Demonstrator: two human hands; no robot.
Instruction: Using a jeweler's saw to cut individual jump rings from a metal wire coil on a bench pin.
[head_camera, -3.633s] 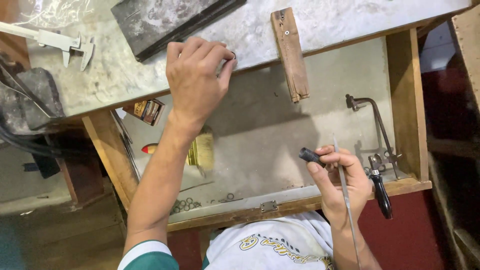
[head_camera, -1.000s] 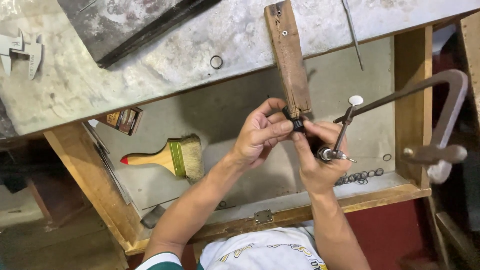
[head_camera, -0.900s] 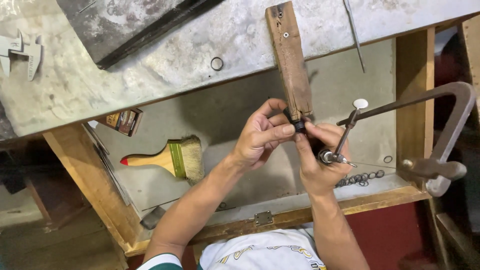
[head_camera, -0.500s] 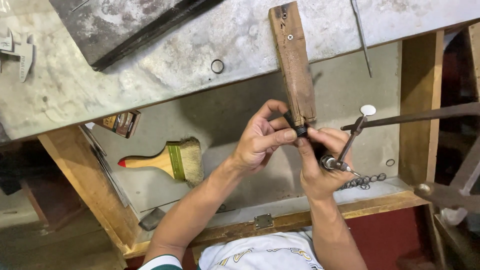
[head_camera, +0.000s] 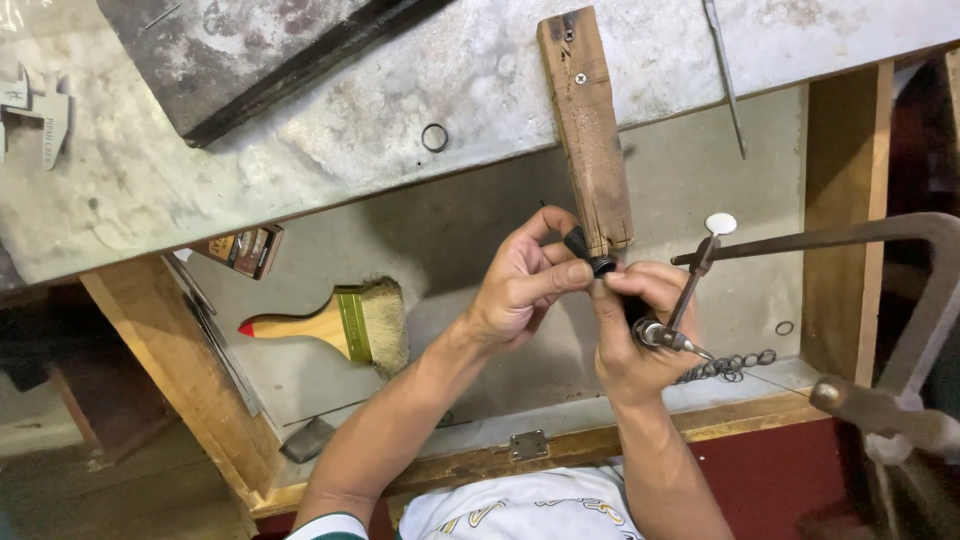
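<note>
Left hand (head_camera: 520, 285) pinches small black ring (head_camera: 603, 265) at near tip of worn wooden bench peg (head_camera: 588, 130), w/ right hand (head_camera: 632, 330) closed on metal-frame saw (head_camera: 880, 300) handle; ring prob. light, stiff, slippery, best held by edges.

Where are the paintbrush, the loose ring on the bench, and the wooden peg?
paintbrush (head_camera: 330, 328), head view, on its wooden handle.
loose ring (head_camera: 434, 137), head view, on its rim.
wooden peg (head_camera: 590, 140), head view, on its top face.
</note>
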